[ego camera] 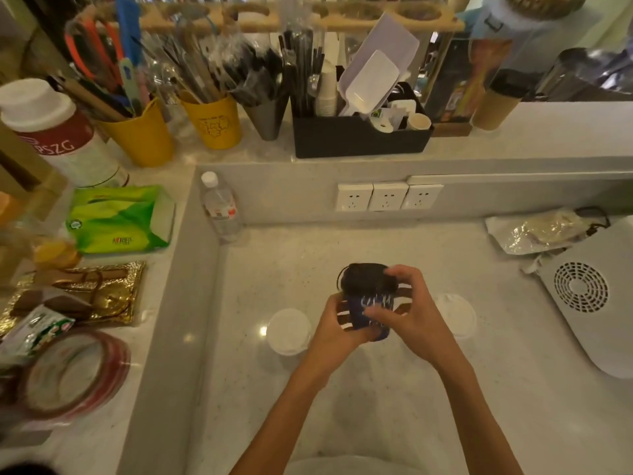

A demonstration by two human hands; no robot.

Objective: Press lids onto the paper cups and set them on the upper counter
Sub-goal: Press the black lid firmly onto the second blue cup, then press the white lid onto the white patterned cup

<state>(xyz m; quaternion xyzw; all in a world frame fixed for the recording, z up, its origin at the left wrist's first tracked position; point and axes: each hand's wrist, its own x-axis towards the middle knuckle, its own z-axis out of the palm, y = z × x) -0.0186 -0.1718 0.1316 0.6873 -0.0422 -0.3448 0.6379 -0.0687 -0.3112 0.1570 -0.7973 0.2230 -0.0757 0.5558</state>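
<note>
Dark blue paper cup (369, 305) is held between both hands over the middle of the lower counter (342, 248). Left hand (337, 323) wraps the cup's side wall, fingers curled round it. Right hand (407, 303) pinches at the rim where the black lid (363, 277) sits, fingers bent over the lid's edge. There's motion blur here, so we cannot tell whether the lid is seated all round.

Handling, our judgement: the cup looks light, and its thin paper wall will dent if squeezed mid-body. The lid is thin plastic, flexes, and snaps on only with pressure at the rim. We'd hold low on the wall with one hand and press round the lid's edge with the other, not the centre. Contents are unseen, so keep it upright.

A white-lidded cup (288, 329) stands on the lower counter just left of the hands, and a second white-lidded cup (457, 313) just right of them. The upper counter (531, 132) runs along the back edge. A brown cup with black lid (496, 104) stands on its right part, and a black organiser (359, 140) at its middle.
</note>
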